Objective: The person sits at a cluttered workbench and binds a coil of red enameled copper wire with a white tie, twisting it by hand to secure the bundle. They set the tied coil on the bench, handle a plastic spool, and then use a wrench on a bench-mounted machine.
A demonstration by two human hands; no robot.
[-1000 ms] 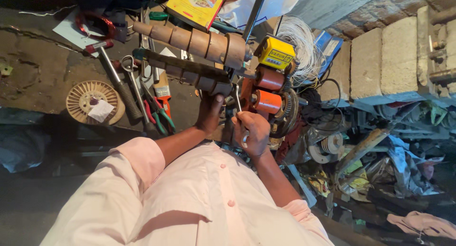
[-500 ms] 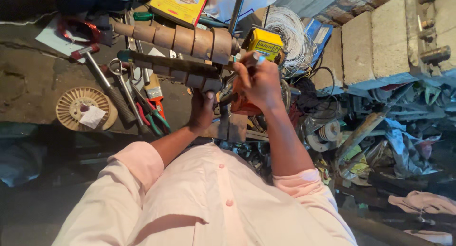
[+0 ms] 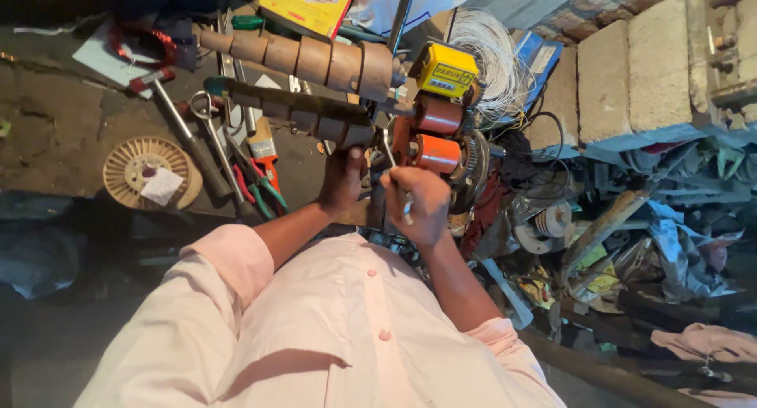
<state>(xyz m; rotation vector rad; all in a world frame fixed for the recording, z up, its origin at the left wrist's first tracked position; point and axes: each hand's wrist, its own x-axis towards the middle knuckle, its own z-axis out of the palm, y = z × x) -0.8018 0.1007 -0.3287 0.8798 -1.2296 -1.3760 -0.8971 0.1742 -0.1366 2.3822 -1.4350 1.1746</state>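
Observation:
A hand-cranked coil winding machine (image 3: 436,137) with orange-red drums and a yellow counter box (image 3: 445,69) stands in front of me. A stepped wooden former (image 3: 303,55) and a dark bar (image 3: 288,102) stick out from it to the left. My left hand (image 3: 343,179) grips the machine's underside just below the end of the dark bar. My right hand (image 3: 418,204) is closed around the crank handle, a pale piece of which shows between the fingers, right beneath the orange drums. My pink shirt fills the bottom of the view.
On the dark bench to the left lie a hammer (image 3: 183,136), scissors (image 3: 214,136), pliers (image 3: 260,189), a brush (image 3: 263,151) and a beige plastic spool disc (image 3: 148,171). A yellow book (image 3: 309,4) and a white wire coil (image 3: 490,52) lie behind. Stone blocks (image 3: 654,69) and scrap clutter fill the right.
My right hand rose to the yellow counter box half a second ago and has come back down below the orange drums, circling with the crank. My left hand stayed put.

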